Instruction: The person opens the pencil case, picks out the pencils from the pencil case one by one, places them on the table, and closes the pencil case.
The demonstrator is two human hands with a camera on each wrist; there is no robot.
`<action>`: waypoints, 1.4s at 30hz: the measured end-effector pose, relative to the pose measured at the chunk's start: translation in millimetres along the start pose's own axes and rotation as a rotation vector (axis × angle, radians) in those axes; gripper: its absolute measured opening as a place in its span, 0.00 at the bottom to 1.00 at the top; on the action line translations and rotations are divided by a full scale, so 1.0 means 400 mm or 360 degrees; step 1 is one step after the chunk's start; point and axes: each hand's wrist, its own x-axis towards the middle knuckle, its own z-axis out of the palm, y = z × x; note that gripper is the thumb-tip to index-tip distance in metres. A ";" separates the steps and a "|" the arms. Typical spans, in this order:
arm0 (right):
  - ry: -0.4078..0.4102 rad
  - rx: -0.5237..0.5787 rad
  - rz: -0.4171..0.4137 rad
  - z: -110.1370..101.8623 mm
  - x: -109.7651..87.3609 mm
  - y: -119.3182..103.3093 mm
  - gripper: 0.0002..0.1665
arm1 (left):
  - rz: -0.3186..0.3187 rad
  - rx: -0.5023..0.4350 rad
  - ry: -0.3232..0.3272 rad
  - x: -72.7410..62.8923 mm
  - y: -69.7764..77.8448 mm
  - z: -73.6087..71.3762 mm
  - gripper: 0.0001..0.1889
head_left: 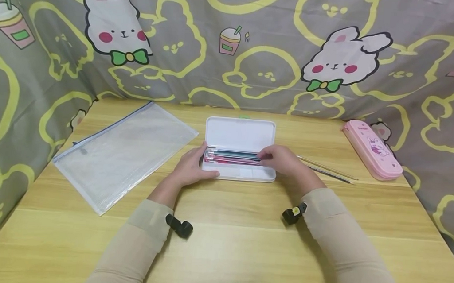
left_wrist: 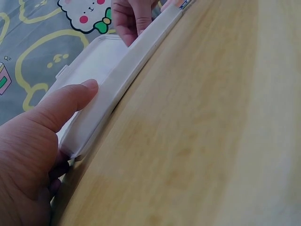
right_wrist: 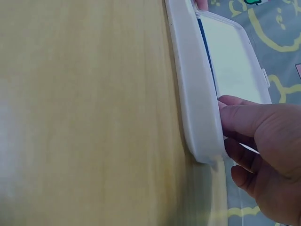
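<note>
An open white pencil case point(head_left: 238, 172) lies on the table with its lid point(head_left: 239, 133) tilted up at the back. Inside are several pencils point(head_left: 234, 154), teal and pink, lying lengthwise. My left hand point(head_left: 189, 165) grips the case's left end, thumb on the front part and fingers round the side; the left wrist view shows that thumb point(left_wrist: 77, 99) on the white surface. My right hand point(head_left: 281, 159) reaches in at the right end and pinches a dark blue-green pencil point(right_wrist: 207, 49) near its end. The fingertips partly hide the pencil ends.
A clear zip pouch point(head_left: 126, 155) with a blue zipper lies at the left. Two pencils point(head_left: 332, 173), one gold and one dark, lie right of the case, partly behind the right hand. A pink pencil pouch point(head_left: 372, 148) sits at the back right. A patterned curtain point(head_left: 196, 68) borders the table.
</note>
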 end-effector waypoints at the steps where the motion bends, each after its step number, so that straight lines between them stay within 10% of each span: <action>1: -0.0021 -0.0018 0.0013 0.000 0.003 -0.001 0.13 | 0.0001 0.0001 -0.0001 0.000 0.000 0.000 0.61; 14: -0.0118 -0.0220 -0.0003 -0.004 0.017 -0.012 0.07 | -0.0019 -0.0008 -0.0010 -0.004 0.004 0.000 0.61; 42: -0.0083 -0.0015 -0.0120 -0.008 -0.008 0.001 0.15 | 0.0023 0.0009 0.0012 -0.002 0.002 -0.002 0.60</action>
